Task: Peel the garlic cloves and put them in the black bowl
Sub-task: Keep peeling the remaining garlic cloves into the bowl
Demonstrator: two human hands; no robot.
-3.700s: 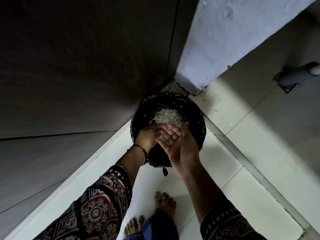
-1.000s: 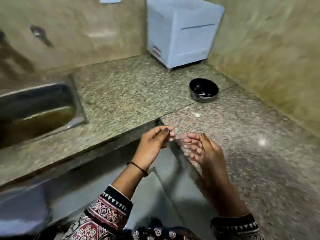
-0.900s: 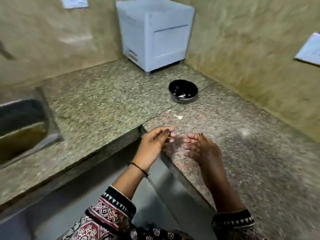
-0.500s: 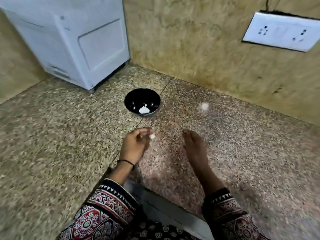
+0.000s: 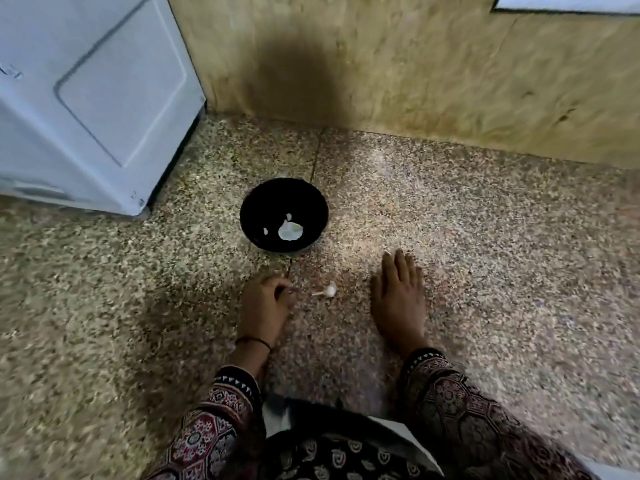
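Garlic clove [image 5: 327, 290] lies on the counter [image 5: 485, 271] short of the black bowl [image 5: 256, 202], between a spread right hand [image 5: 398, 296] and curled left hand [image 5: 265, 306], grip unclear; a nudge could roll it off

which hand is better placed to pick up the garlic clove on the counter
Likely the left hand: its curled fingertips sit just short of the tail of the garlic clove. The right hand lies flat, palm down, farther off.

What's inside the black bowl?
A pale garlic clove and two small white scraps lie in the black bowl. Whatever sits beneath the clove is covered; the rest is too dark to tell.
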